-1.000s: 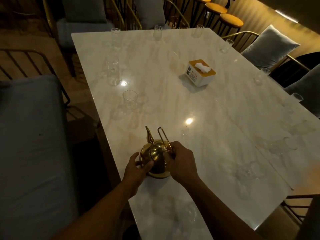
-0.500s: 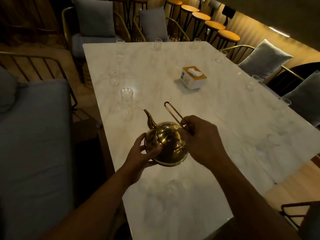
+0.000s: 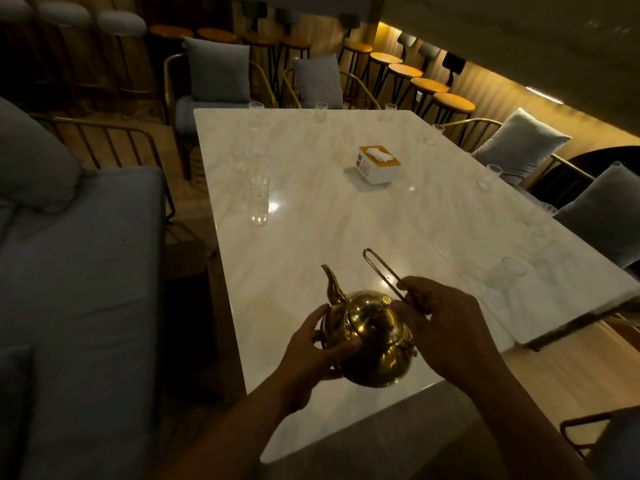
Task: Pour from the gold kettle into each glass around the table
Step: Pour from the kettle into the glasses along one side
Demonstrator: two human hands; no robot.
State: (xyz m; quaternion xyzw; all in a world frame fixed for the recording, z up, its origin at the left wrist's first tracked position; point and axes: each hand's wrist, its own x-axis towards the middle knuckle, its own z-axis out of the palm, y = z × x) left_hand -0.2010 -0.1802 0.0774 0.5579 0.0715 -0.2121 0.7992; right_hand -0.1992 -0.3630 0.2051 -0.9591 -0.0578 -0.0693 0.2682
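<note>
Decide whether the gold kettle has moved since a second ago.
Yes. The gold kettle has been lifted off the marble table toward its near end, held by the left hand and right hand.

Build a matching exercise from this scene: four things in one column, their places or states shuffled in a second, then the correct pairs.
Things
1. shiny gold metal kettle
2. white and orange tissue box
3. clear drinking glass nearest the kettle's spout
4. right hand

Places or states
A. stands by the left edge of the white marble table
B. pinches the thin wire handle
C. sits mid-table, tissue poking out
D. cradled from the side by the left hand

Pairs: 1-D, 2-C, 3-A, 4-B
</note>
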